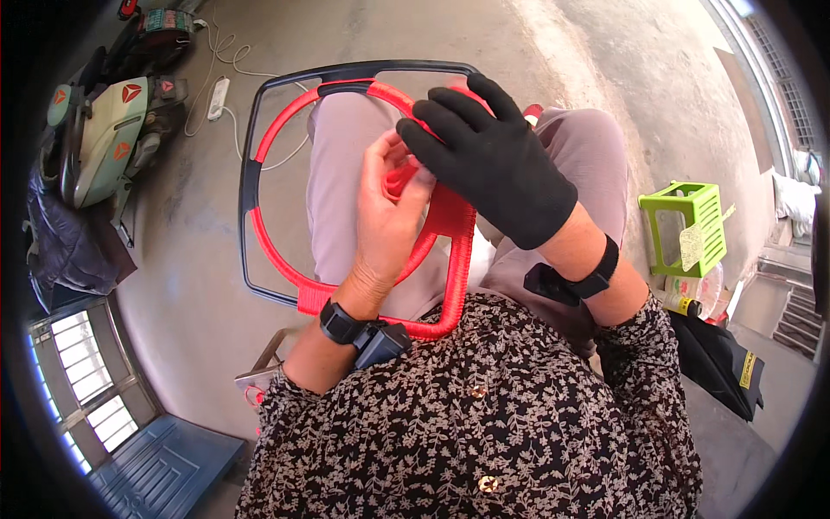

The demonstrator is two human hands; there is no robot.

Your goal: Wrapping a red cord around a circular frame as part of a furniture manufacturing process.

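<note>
Across my lap rests a dark rounded frame [372, 66] with a ring [275, 259] inside it. Red cord or strip is wound tightly over most of the ring and along the near right part of the frame, while bare dark stretches show at the far and left sides. My bare left hand [389, 203] curls its fingers round a small red bundle of cord [399, 180]. Over the frame's right side is my right hand [488, 160] in a black glove, its fingers bent and meeting the left fingertips. What the gloved fingers pinch is hidden beneath them.
An electric scooter [112, 138] stands at far left, near a white power strip [220, 99] and its cable on the concrete floor. A blue plastic table or stool [169, 467] is at lower left. To the right are a green plastic stool [687, 225] and a black bag [713, 363].
</note>
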